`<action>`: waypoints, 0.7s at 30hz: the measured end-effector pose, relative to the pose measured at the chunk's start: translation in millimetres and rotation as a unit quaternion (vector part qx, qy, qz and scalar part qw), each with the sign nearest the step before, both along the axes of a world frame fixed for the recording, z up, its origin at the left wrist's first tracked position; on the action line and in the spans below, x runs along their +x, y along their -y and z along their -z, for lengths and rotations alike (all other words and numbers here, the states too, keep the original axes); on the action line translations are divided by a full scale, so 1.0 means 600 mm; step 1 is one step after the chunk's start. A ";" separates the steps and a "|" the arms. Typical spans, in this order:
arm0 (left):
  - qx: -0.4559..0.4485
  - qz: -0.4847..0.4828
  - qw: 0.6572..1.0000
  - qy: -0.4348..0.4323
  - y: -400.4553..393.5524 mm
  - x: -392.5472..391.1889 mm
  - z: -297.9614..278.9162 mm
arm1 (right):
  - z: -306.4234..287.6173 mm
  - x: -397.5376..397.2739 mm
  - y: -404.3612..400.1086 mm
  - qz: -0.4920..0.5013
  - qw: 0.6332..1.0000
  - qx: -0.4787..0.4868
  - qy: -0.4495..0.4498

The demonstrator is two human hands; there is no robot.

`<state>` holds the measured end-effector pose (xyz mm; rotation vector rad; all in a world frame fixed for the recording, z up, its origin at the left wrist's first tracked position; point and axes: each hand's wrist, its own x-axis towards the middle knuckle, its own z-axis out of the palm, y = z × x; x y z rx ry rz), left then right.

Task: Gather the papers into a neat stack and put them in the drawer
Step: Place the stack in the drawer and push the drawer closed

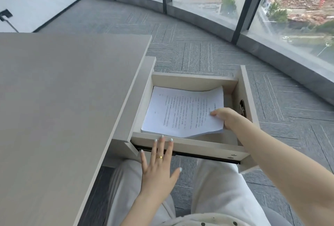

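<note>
So the stack of papers [183,111] is lying inside the pulled-out drawer [189,145] beside the desk [63,90]. Right hand [228,118] pinches the stack's corner nearest the drawer front, while the left hand [159,168] is spread flat, fingertips [162,137] touching the drawer's near wall.
</note>
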<state>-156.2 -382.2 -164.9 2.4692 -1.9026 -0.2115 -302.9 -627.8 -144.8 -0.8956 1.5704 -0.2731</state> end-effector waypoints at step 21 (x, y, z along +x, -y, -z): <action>-0.107 -0.045 0.991 -0.062 0.105 -0.007 -0.178 | -0.107 -0.115 -0.147 -0.228 0.803 -0.491 -0.248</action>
